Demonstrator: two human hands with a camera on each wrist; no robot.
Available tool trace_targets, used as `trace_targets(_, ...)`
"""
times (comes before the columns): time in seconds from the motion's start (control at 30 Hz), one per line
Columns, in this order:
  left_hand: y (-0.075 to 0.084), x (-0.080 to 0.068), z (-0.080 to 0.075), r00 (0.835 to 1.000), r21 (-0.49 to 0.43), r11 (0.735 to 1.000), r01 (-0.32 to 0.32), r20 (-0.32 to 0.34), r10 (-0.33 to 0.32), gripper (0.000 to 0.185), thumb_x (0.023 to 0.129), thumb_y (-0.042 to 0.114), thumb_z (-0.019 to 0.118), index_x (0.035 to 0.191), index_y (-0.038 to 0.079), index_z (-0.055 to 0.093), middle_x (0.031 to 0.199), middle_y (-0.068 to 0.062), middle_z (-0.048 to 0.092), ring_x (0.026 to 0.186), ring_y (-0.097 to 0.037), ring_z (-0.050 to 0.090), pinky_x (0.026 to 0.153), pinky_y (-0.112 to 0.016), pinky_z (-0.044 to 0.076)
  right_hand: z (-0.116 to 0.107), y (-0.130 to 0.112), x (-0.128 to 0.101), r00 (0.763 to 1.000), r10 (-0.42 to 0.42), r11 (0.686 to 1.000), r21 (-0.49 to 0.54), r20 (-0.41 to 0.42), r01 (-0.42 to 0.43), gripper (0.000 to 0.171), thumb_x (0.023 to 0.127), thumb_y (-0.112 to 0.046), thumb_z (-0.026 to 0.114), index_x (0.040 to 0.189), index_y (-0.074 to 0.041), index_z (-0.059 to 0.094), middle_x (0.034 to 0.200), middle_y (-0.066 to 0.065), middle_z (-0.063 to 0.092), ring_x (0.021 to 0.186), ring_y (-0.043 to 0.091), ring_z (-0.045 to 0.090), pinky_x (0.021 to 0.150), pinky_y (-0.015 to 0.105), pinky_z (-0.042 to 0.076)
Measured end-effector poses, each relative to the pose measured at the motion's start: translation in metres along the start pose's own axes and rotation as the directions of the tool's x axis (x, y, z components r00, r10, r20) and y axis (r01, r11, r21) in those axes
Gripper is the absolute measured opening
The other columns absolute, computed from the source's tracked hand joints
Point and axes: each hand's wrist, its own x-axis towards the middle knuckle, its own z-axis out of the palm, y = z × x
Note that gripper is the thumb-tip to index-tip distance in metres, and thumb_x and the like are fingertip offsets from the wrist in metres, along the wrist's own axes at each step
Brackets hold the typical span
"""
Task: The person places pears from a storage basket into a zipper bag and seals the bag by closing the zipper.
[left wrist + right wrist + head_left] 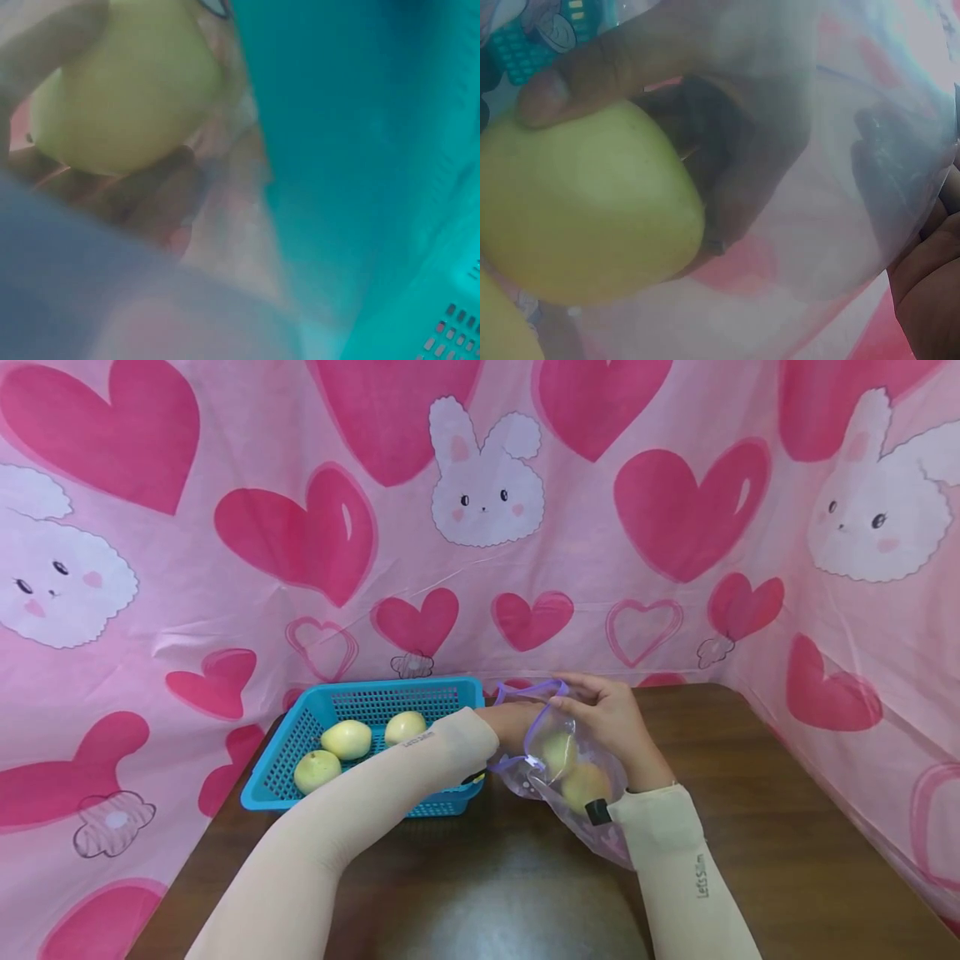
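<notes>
My left hand (516,727) reaches inside a clear zip bag (611,843) with a purple rim. Seen through the plastic in the right wrist view, its thumb and fingers curl round a yellow-green pear (592,202). The left wrist view shows that pear (131,90) close up, blurred. Another pear (587,787) lies lower in the bag. My right hand (611,718) pinches the bag's far rim with thumb and fingers, its palm along the bag's right side. The bag's white slider (534,762) sits on the near rim.
A blue plastic basket (273,797) stands on the wooden table (480,893), left of the bag. Inside it are several pears (347,740), partly behind my left forearm. A pink curtain (465,568) with hearts and rabbits hangs round the table's back and sides.
</notes>
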Motion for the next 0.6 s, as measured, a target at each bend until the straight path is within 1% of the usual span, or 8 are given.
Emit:
trace_targets(0.1,-0.001,0.002,0.000,1.000,0.011,1.000,0.012,-0.005,-0.012,0.046,0.085,0.034,0.075,0.127,0.021,0.063,0.117,0.008,0.063,0.106,-0.006,0.056,0.096,-0.028,0.045,0.000,0.000,0.000,1.000,-0.001,1.000,0.008,0.001,0.001,0.041,0.083,-0.015,0.079,0.120,-0.003,0.068,0.098,0.013,0.072,0.084,0.013,0.070,0.072,0.024,0.055)
trace_targets(0.2,-0.002,0.003,0.001,1.000,0.034,0.999,0.007,-0.012,-0.007,0.050,0.084,0.033,0.076,0.130,0.019,0.062,0.121,0.006,0.062,0.110,-0.007,0.055,0.099,-0.026,0.041,0.001,0.001,0.001,1.000,0.003,1.000,0.020,0.003,-0.003,0.041,0.083,-0.014,0.079,0.120,-0.003,0.068,0.099,0.014,0.072,0.083,0.013,0.070,0.072,0.025,0.055)
trace_targets(0.27,-0.002,0.004,0.001,1.000,0.037,0.999,0.017,-0.009,-0.016,0.052,0.084,0.034,0.075,0.132,0.019,0.060,0.125,0.006,0.060,0.113,-0.007,0.054,0.100,-0.025,0.040,0.001,0.001,0.001,1.000,0.007,1.000,0.027,0.005,-0.007,0.042,0.082,-0.013,0.079,0.121,-0.002,0.068,0.100,0.014,0.072,0.083,0.013,0.070,0.073,0.025,0.055)
trace_targets(0.33,-0.004,0.007,0.004,1.000,0.038,0.999,0.015,-0.001,-0.015,0.049,0.086,0.036,0.074,0.130,0.019,0.061,0.124,0.006,0.061,0.113,-0.006,0.054,0.099,-0.025,0.041,0.001,0.001,0.001,1.000,0.007,1.000,0.026,0.009,-0.007,0.043,0.083,-0.013,0.079,0.122,-0.001,0.067,0.101,0.014,0.072,0.084,0.013,0.070,0.073,0.024,0.055)
trace_targets(0.43,-0.004,0.011,0.007,1.000,0.056,0.998,0.000,0.016,-0.001,0.042,0.088,0.037,0.071,0.124,0.017,0.065,0.117,0.006,0.064,0.109,-0.006,0.056,0.095,-0.023,0.043,0.002,0.002,0.001,1.000,0.006,1.000,0.011,0.018,-0.007,0.043,0.083,-0.013,0.079,0.122,-0.001,0.067,0.102,0.014,0.072,0.085,0.013,0.070,0.073,0.024,0.055)
trace_targets(0.5,-0.004,0.013,0.008,0.999,0.069,0.997,-0.042,0.005,0.042,0.041,0.087,0.036,0.072,0.122,0.015,0.067,0.114,0.005,0.065,0.106,-0.006,0.056,0.092,-0.020,0.044,0.003,0.002,0.000,1.000,0.007,1.000,0.005,0.022,-0.007,0.043,0.083,-0.014,0.079,0.122,-0.001,0.067,0.102,0.014,0.071,0.086,0.013,0.070,0.073,0.024,0.055)
trace_targets(0.6,-0.002,0.014,0.007,0.997,0.086,0.994,-0.074,-0.008,0.075,0.043,0.086,0.034,0.073,0.122,0.013,0.067,0.114,0.004,0.065,0.104,-0.006,0.056,0.089,-0.017,0.044,0.004,0.002,0.000,1.000,0.016,1.000,0.007,0.026,-0.017,0.043,0.083,-0.015,0.079,0.122,-0.002,0.067,0.103,0.013,0.071,0.088,0.013,0.069,0.074,0.025,0.055)
